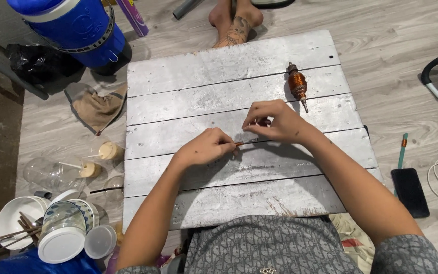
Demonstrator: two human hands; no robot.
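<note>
Over a low table of silver-painted wooden planks (188,76), the left hand (205,147) and right hand (275,122) pinch the two ends of a thin copper-coloured wire piece (243,143) between fingertips. A copper-wound motor armature (298,85) lies far right on the planks. Near left on the floor stand white bowls (19,215); a blue water cooler (74,28) sits far left.

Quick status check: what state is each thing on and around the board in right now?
Left hand: pinching one end of the thin rod.
Right hand: pinching its other end.
Copper-wound motor part: lying untouched on the board.
Phone: screen dark, on the floor.
Blue cooler: lid on.
</note>
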